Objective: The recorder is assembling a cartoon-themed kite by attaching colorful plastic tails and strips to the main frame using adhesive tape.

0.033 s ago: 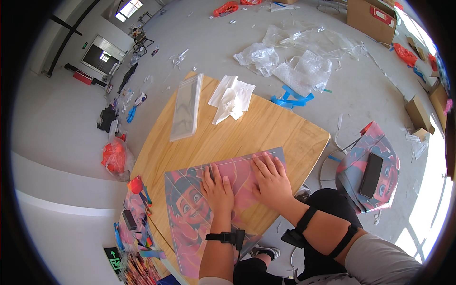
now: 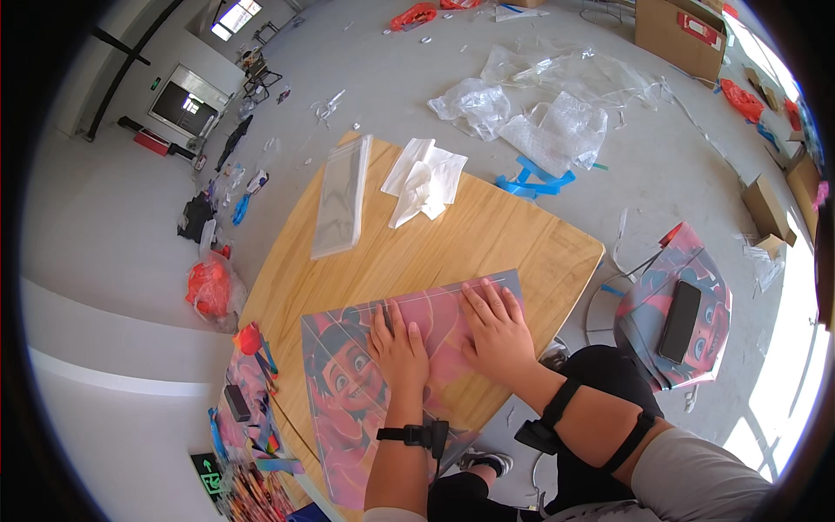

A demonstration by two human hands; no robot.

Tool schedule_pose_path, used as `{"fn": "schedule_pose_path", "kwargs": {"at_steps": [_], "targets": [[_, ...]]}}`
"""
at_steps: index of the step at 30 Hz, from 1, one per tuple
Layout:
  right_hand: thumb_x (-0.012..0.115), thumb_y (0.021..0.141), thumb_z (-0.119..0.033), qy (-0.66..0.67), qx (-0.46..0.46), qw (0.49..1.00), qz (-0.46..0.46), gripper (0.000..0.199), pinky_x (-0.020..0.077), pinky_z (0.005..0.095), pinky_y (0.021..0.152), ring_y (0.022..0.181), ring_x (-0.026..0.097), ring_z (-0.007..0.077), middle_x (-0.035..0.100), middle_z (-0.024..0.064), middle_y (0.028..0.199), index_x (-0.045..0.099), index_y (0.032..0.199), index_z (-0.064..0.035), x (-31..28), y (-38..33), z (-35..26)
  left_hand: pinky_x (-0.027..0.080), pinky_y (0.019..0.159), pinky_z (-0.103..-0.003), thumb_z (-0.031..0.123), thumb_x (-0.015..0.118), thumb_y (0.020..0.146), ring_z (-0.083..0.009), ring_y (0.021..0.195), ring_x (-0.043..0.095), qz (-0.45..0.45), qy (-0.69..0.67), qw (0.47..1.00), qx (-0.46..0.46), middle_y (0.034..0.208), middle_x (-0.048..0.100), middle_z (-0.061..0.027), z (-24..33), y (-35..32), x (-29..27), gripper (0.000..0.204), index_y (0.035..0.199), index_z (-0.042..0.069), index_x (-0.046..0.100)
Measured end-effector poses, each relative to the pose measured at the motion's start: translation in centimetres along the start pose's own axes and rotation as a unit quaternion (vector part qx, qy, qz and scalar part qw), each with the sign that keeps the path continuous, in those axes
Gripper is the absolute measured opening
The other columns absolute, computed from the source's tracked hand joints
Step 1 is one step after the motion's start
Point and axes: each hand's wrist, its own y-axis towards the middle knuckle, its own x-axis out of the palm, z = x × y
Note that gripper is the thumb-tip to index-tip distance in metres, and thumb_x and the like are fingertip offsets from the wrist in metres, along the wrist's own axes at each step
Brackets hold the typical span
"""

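While both palms lie face down on the printed sheet (image 2: 358,396), the step in hand looks to be pressing and smoothing it flat. The sheet rests on the wooden tabletop (image 2: 483,230), toward the near edge, its upper right corner pointing toward the tabletop's right corner; pale crease lines cross it. The left hand (image 2: 400,352) is laid out near the middle of the sheet's upper border, fingers extended and slightly parted. The right hand (image 2: 498,337) lies near the upper right corner, fingers stretched and thumb held away. Neither has hold of anything; both only touch the surface. A further move on the sheet would, I judge, call for light, even pressure from the creased border inward, with one palm as an anchor so that it does not slide.

By the tabletop's far left edge lies a clear plastic sleeve (image 2: 341,200), with crumpled white paper (image 2: 424,183) beside it along the far edge. Both lie apart from the sheet, so the hands themselves are the main things covering it. A strap (image 2: 404,433) with a dark box circles the left wrist and could catch the sheet. Off the right corner, a phone (image 2: 680,320) rests on another printed piece (image 2: 642,304).
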Motion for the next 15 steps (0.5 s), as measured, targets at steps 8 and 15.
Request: {"fn": "schedule_pose_path", "kwargs": {"at_steps": [8, 15], "targets": [[0.065, 0.083, -0.033, -0.001, -0.004, 1.0, 0.001, 0.07, 0.0181, 0.0499, 0.124, 0.151, 0.028, 0.029, 0.04, 0.006, 0.158, 0.048, 0.146, -0.0065, 0.0, -0.08, 0.02, 0.017, 0.121, -0.055, 0.037, 0.038, 0.104, -0.0366, 0.147, 0.03, 0.007, -0.005, 1.0, 0.002, 0.16, 0.031, -0.0184, -0.23, -0.14, 0.23, 0.059, 0.157, 0.012, 0.033], [0.065, 0.083, -0.032, 0.007, -0.004, 1.0, 0.0, 0.07, 0.0184, 0.0503, 0.124, 0.15, 0.028, 0.0293, 0.039, 0.006, 0.158, 0.048, 0.146, -0.0066, -0.04, -0.02, -0.01, 0.017, 0.121, -0.055, 0.038, 0.038, 0.104, -0.0366, 0.147, 0.029, 0.009, -0.004, 1.0, 0.003, 0.16, 0.031, -0.0185, -0.32, -0.1, 0.28, 0.06, 0.158, 0.012, 0.032]]}}
